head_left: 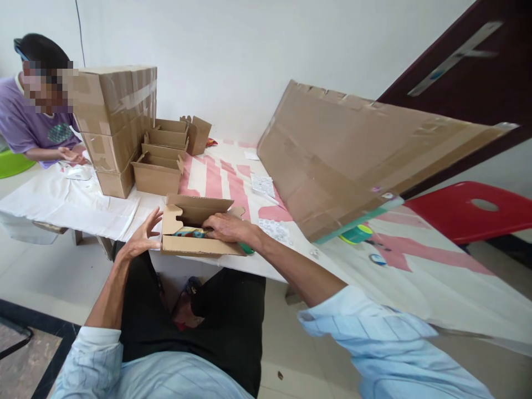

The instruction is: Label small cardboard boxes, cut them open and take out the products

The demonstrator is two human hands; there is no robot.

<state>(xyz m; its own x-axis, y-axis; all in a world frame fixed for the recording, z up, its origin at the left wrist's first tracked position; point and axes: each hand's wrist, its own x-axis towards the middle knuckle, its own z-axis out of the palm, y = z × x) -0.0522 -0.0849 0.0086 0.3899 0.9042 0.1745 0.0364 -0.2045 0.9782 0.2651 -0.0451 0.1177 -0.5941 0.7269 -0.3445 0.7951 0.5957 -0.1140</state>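
An open brown cardboard box (203,245) lies at the table's near edge with its flaps up. Inside it is a shiny patterned packet (189,233) in blue and gold, partly covered. My right hand (226,226) reaches into the box, fingers bent together on the packet; the fingertips are partly hidden. By the box's left end, my left hand (144,235) is open, fingers spread, with its fingertips close to the cardboard. Something green (246,248) shows under my right wrist at the box's right corner; its kind is hidden.
Several open boxes (158,176) stand behind, beside a stack of taped cartons (114,127). At left sits another person (45,122). A large cardboard sheet (357,149) leans at right. Tape rolls (356,234), printed sheets (262,184) and a red stool (469,210) are also there.
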